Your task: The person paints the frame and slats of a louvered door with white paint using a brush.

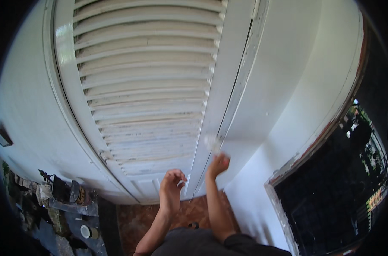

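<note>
Dark fabric clothing (pixel 189 243) lies nearest us. Our left hand (pixel 173 179) has loosely curled fingers, pinching nothing visible; our right hand (pixel 220 163) seems wrapped around 1 blurred whitish object (pixel 212 142) near the right edge of the white louvred wooden door (pixel 153 91). A light grip and steady wrist should serve us best. Its horizontal slats (pixel 147 38) look cream, dark-streaked lower down.

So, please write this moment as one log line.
right hand: holding blurred whitish object | left hand: loosely curled before louvered door
</note>
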